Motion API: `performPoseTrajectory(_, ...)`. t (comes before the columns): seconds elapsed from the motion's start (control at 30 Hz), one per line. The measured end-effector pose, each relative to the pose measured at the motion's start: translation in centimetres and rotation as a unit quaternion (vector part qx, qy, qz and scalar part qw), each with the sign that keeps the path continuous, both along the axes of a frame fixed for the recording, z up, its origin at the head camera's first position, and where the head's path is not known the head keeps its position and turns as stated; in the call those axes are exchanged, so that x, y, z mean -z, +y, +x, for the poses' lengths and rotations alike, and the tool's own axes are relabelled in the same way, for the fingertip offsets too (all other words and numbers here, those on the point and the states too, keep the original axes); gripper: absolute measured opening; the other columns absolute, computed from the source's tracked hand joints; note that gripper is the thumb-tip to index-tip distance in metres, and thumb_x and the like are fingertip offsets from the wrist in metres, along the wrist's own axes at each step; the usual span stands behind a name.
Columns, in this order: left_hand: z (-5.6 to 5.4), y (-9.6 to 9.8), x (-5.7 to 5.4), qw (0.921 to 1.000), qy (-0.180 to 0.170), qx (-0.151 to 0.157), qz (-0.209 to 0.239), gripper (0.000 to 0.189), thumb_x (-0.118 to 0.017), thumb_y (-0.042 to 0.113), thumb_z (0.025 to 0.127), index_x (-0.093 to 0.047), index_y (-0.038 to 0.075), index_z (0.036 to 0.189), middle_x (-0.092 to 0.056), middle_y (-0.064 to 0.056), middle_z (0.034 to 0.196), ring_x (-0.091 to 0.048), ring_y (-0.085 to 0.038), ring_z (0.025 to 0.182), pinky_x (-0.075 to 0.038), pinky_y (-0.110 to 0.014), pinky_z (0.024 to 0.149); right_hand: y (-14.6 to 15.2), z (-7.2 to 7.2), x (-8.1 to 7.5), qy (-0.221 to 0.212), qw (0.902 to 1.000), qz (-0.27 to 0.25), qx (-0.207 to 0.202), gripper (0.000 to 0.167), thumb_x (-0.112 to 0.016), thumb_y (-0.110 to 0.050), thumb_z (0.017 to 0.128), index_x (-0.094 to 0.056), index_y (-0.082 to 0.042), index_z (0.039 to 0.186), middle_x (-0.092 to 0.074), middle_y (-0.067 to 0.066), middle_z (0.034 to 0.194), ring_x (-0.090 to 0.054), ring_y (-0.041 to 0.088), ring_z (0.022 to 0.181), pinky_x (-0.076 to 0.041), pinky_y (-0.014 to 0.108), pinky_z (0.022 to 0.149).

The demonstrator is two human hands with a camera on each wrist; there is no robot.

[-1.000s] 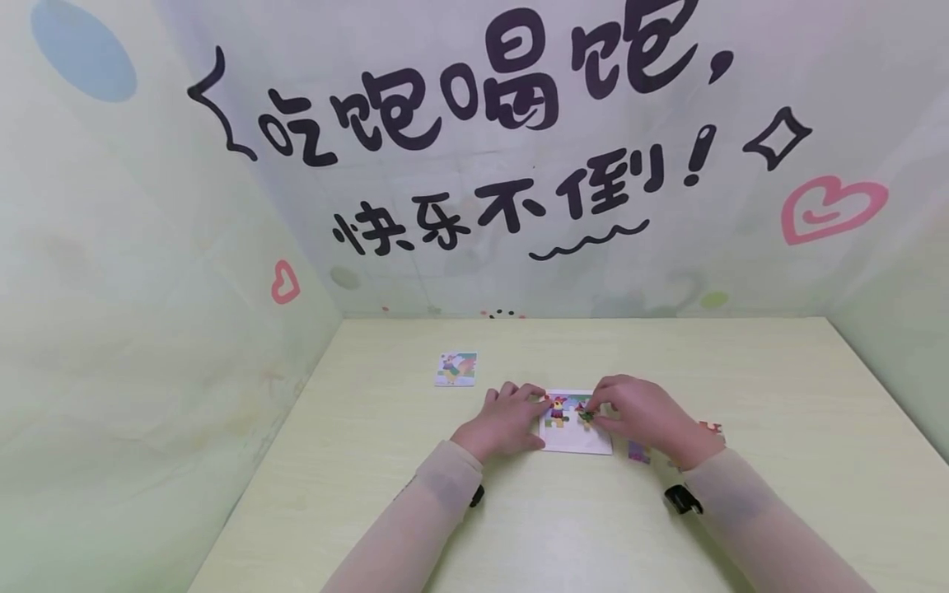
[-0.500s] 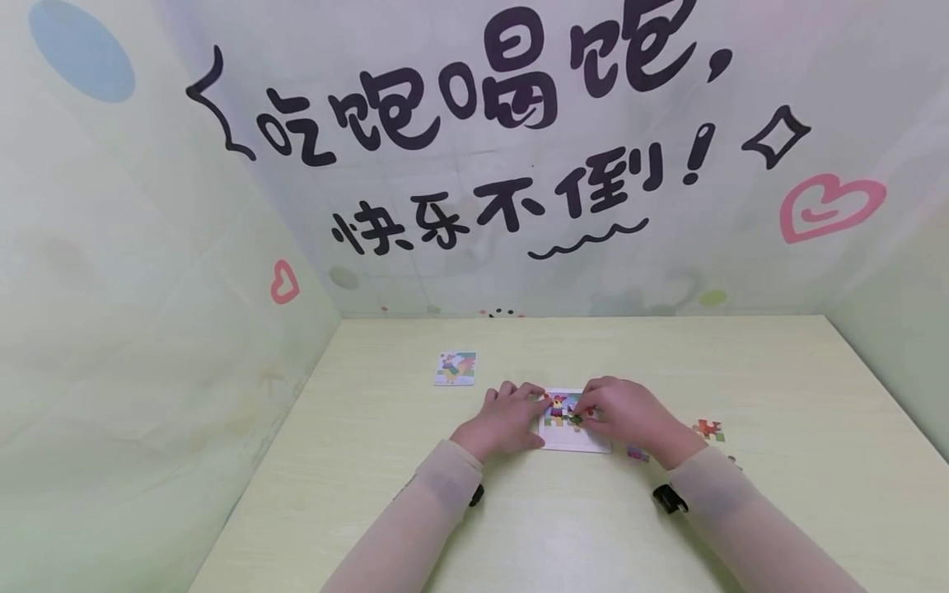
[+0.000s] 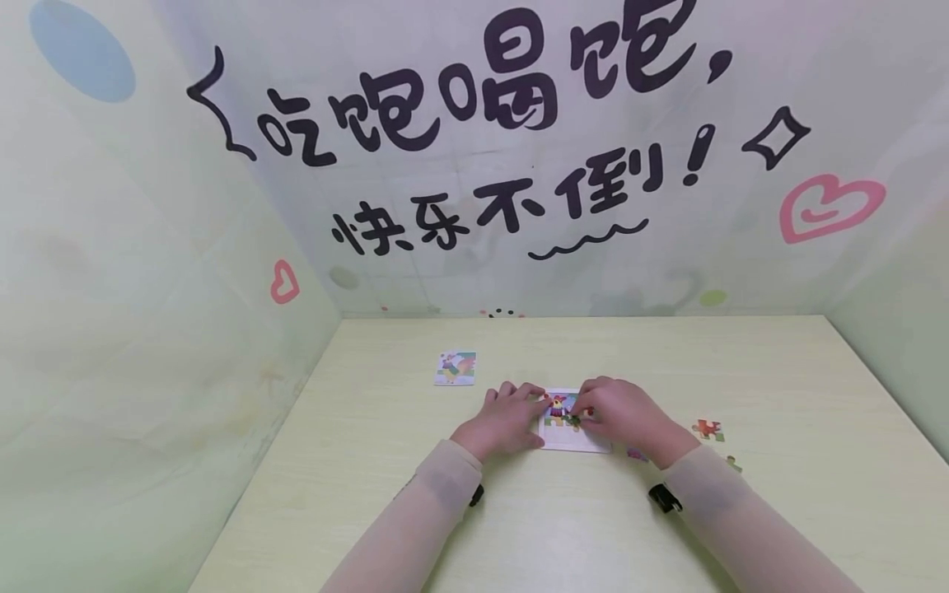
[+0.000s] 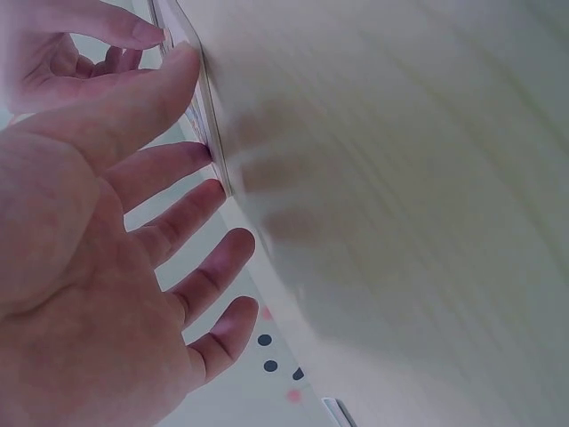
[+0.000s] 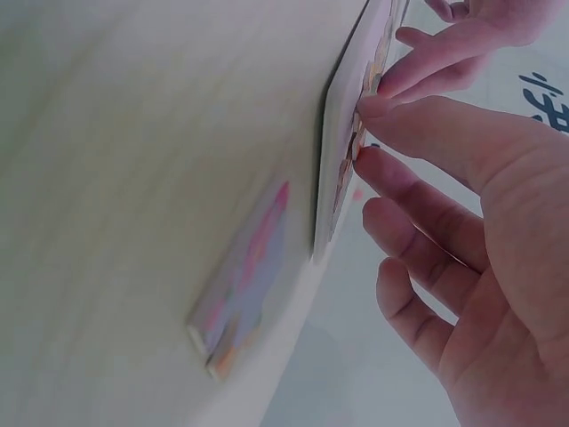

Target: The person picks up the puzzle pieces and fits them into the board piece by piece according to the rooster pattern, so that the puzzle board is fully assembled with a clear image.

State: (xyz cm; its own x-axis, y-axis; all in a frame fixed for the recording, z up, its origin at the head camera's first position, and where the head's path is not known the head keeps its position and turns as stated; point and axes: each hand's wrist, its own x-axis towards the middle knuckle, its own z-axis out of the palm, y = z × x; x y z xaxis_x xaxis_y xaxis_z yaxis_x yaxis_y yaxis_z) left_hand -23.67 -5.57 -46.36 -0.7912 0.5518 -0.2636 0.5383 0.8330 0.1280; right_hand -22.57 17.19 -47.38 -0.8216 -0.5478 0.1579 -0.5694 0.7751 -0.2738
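A white puzzle tray (image 3: 575,442) lies flat on the table, its upper part bearing joined pieces with a colourful bird picture. My left hand (image 3: 507,422) rests at the tray's left side, fingers spread. In the left wrist view its thumb and two fingertips touch the tray edge (image 4: 210,116), while the other two fingers stand free. With thumb and index finger, my right hand (image 3: 626,413) pinches a small green puzzle piece (image 3: 572,421) against the middle of the tray, beside the joined pieces. The fingertips partly cover that piece.
A purple and pink loose piece (image 5: 244,276) lies just right of the tray. Farther right are an orange-red piece (image 3: 709,429) and a greenish one (image 3: 733,464). A small picture card (image 3: 455,368) lies at the back left. A printed wall (image 3: 445,284) stands behind the table.
My right hand has moved left over the tray with the green puzzle piece, bringing it up to the joined pieces. The left hand has stayed in place.
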Motion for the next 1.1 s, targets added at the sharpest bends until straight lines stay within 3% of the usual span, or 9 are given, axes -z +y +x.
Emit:
performPoseTrajectory(0.73, -0.08, -0.23, 0.34, 0.9999, 0.002, 0.008, 0.006, 0.073, -0.073, 0.047, 0.094, -0.043, 0.029, 0.158, -0.036, 0.008, 0.165, -0.039, -0.025, 0.138, -0.034, -0.045, 0.105, -0.63, 0.52, 0.42, 0.025, 0.9996, 0.012, -0.004, 0.013, -0.085, -0.012, 0.083, -0.084, -0.015, 0.096, -0.072, -0.002, 0.097, -0.066, 0.016, 0.086, -0.058, 0.038, 0.08)
performPoseTrajectory(1.1, -0.1, -0.29, 0.33, 0.9999, 0.001, 0.008, 0.007, 0.073, -0.073, 0.046, 0.094, -0.044, 0.029, 0.158, -0.036, 0.008, 0.165, -0.039, -0.025, 0.139, -0.034, -0.045, 0.107, -0.33, 0.81, 0.31, -0.004, 0.9998, -0.013, 0.014, 0.013, -0.083, -0.013, 0.085, -0.083, -0.015, 0.098, -0.072, -0.003, 0.098, -0.067, 0.017, 0.091, -0.058, 0.042, 0.084)
